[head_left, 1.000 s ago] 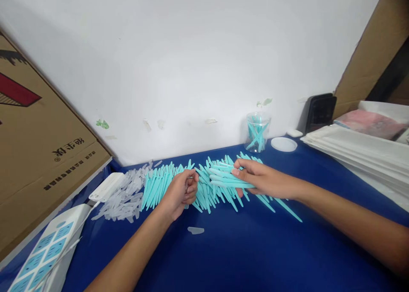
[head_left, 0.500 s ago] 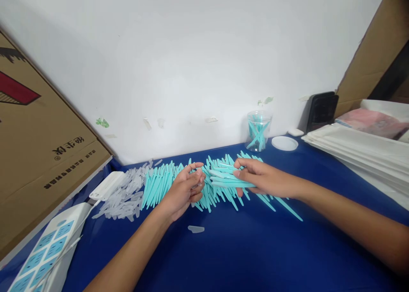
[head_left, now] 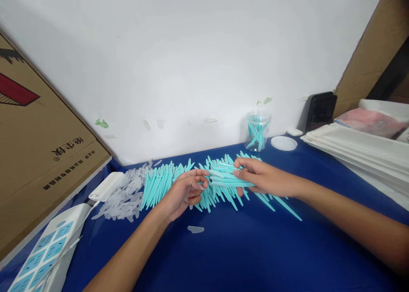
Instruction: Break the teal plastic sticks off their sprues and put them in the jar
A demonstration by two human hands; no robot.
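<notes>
My right hand point(head_left: 255, 176) is closed around a bunch of turquoise eyebrow razors point(head_left: 228, 183), their capped, pale ends pointing left. My left hand point(head_left: 188, 192) is at those ends, fingers curled and the index finger reaching to the tips. A pale bit shows under its lower fingers; I cannot tell whether it is held. Beneath and between both hands lies a long row of loose turquoise razors point(head_left: 159, 183). Left of the row is a heap of translucent blade caps point(head_left: 126, 198). One single cap point(head_left: 195, 229) rests on the blue tabletop in front of my left hand.
A clear jar point(head_left: 257, 132) with several razors stands against the wall, beside a round white lid point(head_left: 283, 143). White sheets point(head_left: 358, 151) are stacked at the right. On the left are a power strip point(head_left: 47, 249), a white box point(head_left: 107, 186) and a large carton point(head_left: 47, 147).
My left hand's index finger has stretched out to the right, now reaching the tips of the held razors. My right hand keeps its grip in nearly the same place.
</notes>
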